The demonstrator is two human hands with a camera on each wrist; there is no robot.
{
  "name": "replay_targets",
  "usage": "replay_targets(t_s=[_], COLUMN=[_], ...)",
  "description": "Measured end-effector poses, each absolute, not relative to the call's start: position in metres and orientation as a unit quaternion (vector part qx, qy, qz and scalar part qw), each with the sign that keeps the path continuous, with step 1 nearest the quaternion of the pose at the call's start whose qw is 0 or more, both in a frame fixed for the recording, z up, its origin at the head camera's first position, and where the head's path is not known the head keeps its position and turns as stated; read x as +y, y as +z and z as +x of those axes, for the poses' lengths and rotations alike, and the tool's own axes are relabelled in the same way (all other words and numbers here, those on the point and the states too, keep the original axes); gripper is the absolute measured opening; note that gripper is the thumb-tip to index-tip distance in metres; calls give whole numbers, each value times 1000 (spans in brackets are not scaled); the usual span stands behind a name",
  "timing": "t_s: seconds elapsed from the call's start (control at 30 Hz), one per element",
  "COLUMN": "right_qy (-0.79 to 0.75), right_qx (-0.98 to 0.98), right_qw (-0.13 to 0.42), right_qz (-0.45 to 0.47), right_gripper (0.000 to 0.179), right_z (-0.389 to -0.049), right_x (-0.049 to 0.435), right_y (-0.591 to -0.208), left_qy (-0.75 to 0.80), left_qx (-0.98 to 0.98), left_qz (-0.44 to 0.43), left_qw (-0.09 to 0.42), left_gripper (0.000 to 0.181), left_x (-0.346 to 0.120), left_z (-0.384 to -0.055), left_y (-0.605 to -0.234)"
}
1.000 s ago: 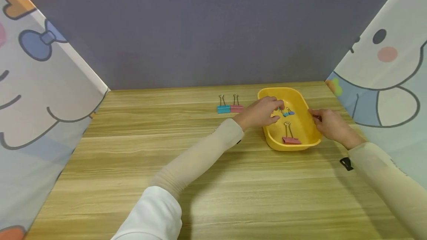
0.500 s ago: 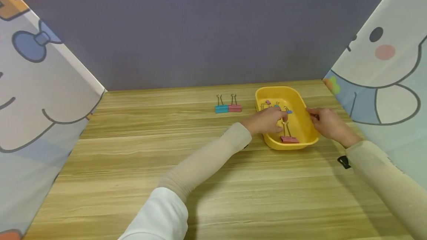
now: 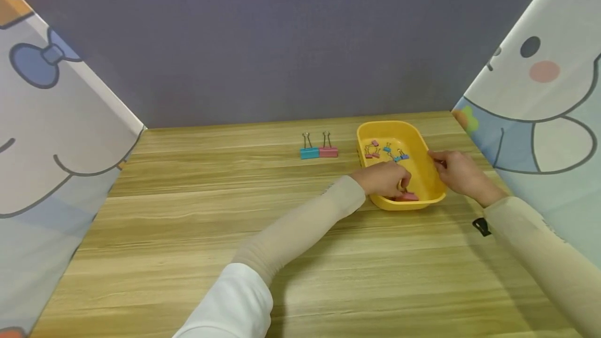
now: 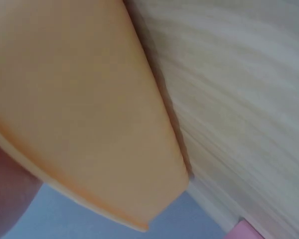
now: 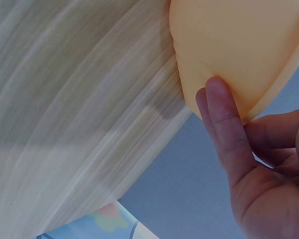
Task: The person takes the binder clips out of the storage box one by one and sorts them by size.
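A yellow plastic basin (image 3: pixel 424 171) stands on the table at the right of the head view. Inside it, near the front wall, lies a large pink binder clip (image 3: pixel 408 197). My left hand (image 3: pixel 382 179) reaches over the basin's left rim and pinches this clip by its wire handles, partly hidden by the fingers. With thumb and fingers, my right hand (image 3: pixel 460 173) grips the basin's right rim; the right wrist view shows its fingers (image 5: pixel 224 107) against the outer wall. Several small binder clips (image 3: pixel 372 154), pink, teal and blue, lie toward the basin's back.
Left of the basin, a large teal binder clip (image 3: pixel 309 153) and a large pink one (image 3: pixel 328 152) stand side by side, handles up, on the wooden table (image 3: pixel 197 223). A grey panel (image 3: pixel 300 40) rises at the back, with cartoon-printed panels at both sides.
My left hand has moved from the basin's back toward its front and taken hold of the large pink binder clip. The small clips are now uncovered. The right hand keeps its grip.
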State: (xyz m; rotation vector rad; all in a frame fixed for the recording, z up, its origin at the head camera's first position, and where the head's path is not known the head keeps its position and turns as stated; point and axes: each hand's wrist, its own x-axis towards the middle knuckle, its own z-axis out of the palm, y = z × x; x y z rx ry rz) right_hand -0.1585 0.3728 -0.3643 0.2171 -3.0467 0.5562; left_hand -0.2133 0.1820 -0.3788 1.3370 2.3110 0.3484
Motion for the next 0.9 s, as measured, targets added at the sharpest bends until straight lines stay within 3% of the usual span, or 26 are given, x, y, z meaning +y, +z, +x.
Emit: replay_targets(t_s=[0.17, 0.9], right_qy=[180, 177], right_qx=[-981, -982], right_qw=[25, 11], right_qz=[75, 70], right_gripper=[34, 34], right_z=[-160, -161], right_x=[374, 376], right_y=[-365, -368], left_qy=[102, 78], left_qx=[846, 845], left_qz=[473, 495], left_qw=[223, 188], left_gripper=[3, 24], left_x=[188, 191], left_z=[-211, -212], left_y=[-383, -383])
